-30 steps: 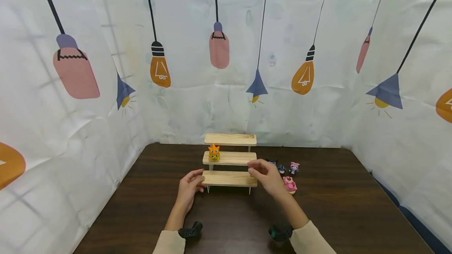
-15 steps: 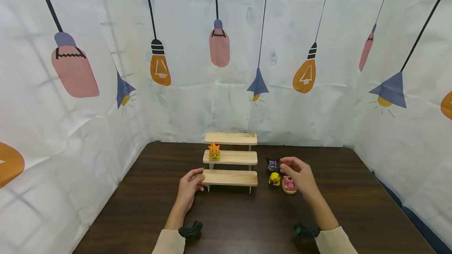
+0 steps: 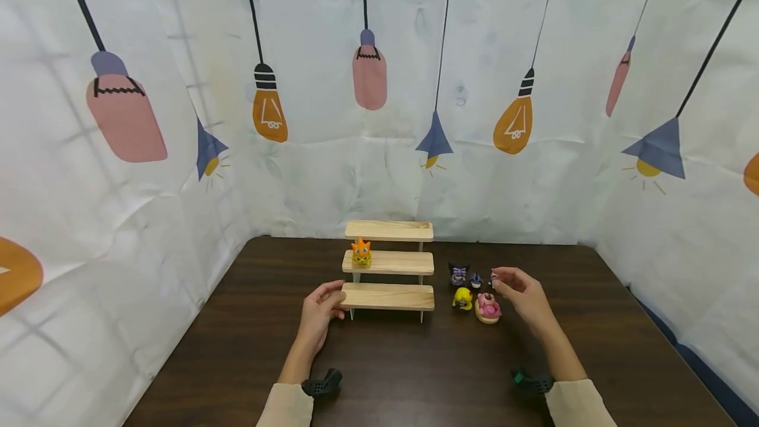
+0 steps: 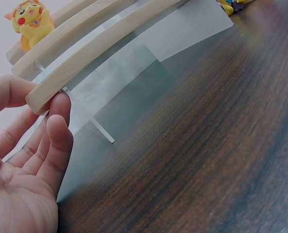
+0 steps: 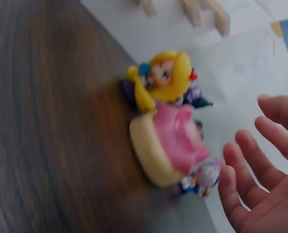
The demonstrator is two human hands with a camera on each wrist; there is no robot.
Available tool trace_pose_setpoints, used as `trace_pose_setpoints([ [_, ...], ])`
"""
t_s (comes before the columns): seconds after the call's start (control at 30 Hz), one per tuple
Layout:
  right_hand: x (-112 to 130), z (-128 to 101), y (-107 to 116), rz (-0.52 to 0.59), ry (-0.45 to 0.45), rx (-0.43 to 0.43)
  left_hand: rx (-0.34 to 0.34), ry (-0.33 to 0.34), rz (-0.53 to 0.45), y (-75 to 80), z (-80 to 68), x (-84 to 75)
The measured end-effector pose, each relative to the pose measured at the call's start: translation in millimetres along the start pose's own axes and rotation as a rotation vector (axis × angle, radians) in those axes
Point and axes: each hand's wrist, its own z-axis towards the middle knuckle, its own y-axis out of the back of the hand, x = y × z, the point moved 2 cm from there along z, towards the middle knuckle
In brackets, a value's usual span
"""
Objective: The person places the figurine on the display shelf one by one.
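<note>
My left hand [image 3: 318, 312] grips the left end of the lowest step of a three-tier wooden display stand [image 3: 388, 296], with the thumb above and fingers below in the left wrist view. An orange-and-yellow figurine [image 3: 361, 252] stands on the middle step's left end. My right hand [image 3: 524, 295] is over the right side of the figurine group, its fingers loosely bent and apart in the right wrist view. Closest to its fingertips is a small pink-eared figurine [image 5: 207, 175], partly hidden by the fingers in the head view. Whether they touch it I cannot tell.
On the dark wooden table [image 3: 379, 368], right of the stand, are a pink bear figurine [image 3: 488, 308], a yellow-haired figurine [image 3: 462, 298], a black-and-purple figurine [image 3: 458, 275] and a small dark blue figurine [image 3: 476, 281]. A lamp-printed curtain [image 3: 308, 183] surrounds the table's back and sides.
My right hand has left the stand's right end and moved right to the figurines. The yellow-haired figurine, hidden behind that hand at first, is now visible. My left hand keeps its grip.
</note>
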Motion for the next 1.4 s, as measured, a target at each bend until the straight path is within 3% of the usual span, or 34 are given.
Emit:
trace_pose_setpoints([
  [0.3, -28, 1, 8, -0.080, -0.036, 0.172, 0.002, -0.007, 0.002, -0.8, -0.1, 0.2],
  [0.67, -35, 0, 9, -0.084, -0.082, 0.293, 0.008, -0.007, 0.013, -0.8, -0.1, 0.6],
  [1.4, -37, 0, 10, -0.137, -0.094, 0.344, 0.004, -0.001, -0.003, -1.1, -0.9, 0.1],
])
